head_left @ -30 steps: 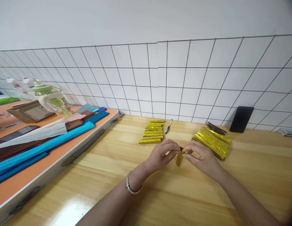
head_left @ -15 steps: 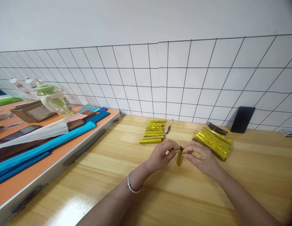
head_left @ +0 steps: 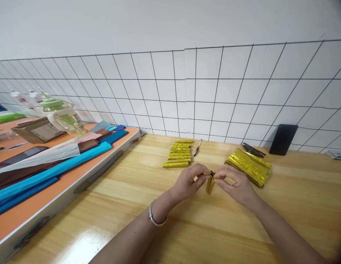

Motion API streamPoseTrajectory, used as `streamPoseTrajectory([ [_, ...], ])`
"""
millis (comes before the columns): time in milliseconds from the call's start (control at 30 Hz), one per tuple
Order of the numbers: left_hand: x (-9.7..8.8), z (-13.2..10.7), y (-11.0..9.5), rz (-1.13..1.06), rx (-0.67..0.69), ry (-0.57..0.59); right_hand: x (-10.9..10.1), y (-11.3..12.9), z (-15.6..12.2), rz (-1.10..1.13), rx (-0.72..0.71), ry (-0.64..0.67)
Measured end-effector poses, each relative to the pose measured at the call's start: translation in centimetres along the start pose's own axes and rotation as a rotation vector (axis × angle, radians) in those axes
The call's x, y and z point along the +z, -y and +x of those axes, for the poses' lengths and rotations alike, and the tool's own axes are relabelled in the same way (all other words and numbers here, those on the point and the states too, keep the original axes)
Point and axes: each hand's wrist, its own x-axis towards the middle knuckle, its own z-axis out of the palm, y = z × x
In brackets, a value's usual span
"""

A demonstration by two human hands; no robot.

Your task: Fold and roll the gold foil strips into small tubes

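Both my hands pinch a small folded piece of gold foil paper [head_left: 210, 186] above the wooden table [head_left: 126, 212]. My left hand [head_left: 188, 182] grips its left upper edge between thumb and fingers, and a silver bangle [head_left: 151, 214] circles that wrist. On the other side, my right hand [head_left: 236, 183] pinches the right upper edge. The piece hangs down in a narrow V with a dark inside. Beyond my left hand lies a row of several folded gold strips [head_left: 179, 155]. A stack of flat gold foil sheets [head_left: 250, 167] rests just past my right hand.
A pen [head_left: 198, 147] lies by the strips. Behind the stack is a dark, curved, patterned object [head_left: 253, 150]; a black phone-like slab [head_left: 283, 139] leans on the gridded wall. At left, an orange-topped surface [head_left: 62, 190] carries paper rolls [head_left: 84, 156], a box [head_left: 39, 131] and a green-lidded bottle [head_left: 62, 115].
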Motion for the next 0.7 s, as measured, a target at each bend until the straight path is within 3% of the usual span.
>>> streamPoseTrajectory([
  [700, 0.16, -0.05, 0.01, -0.004, -0.029, -0.029, 0.20, -0.34, -0.01, -0.007, -0.050, -0.015],
])
